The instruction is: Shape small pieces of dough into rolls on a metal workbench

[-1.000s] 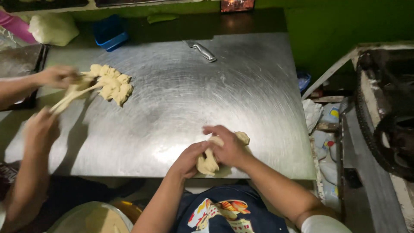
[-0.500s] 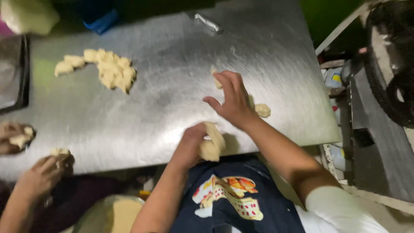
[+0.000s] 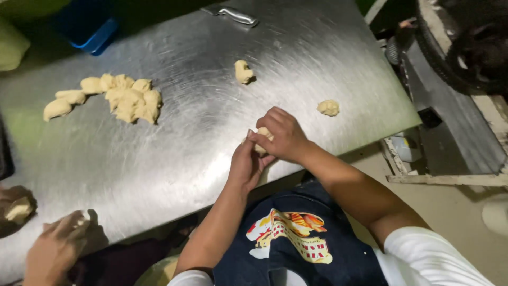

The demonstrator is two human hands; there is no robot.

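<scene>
My left hand (image 3: 244,165) and my right hand (image 3: 283,135) meet at the near edge of a steel table (image 3: 211,132), both closed around a small pale lump of dough (image 3: 263,139) that is mostly hidden between the fingers. Two small dough pieces lie apart on the steel: one (image 3: 243,71) further back, one (image 3: 328,107) to the right. A heap of several dough pieces (image 3: 114,98) sits at the left of the table.
Another person's hand (image 3: 55,246) works at the lower left, with a dough piece (image 3: 18,209) beside it. A metal tool (image 3: 235,15) lies at the far edge, a blue tub (image 3: 84,29) at the back left. Machinery (image 3: 465,47) stands to the right.
My right hand has come back from its reach over the table to join the left on the dough lump. Two small pieces now lie on the steel. The view has shifted left.
</scene>
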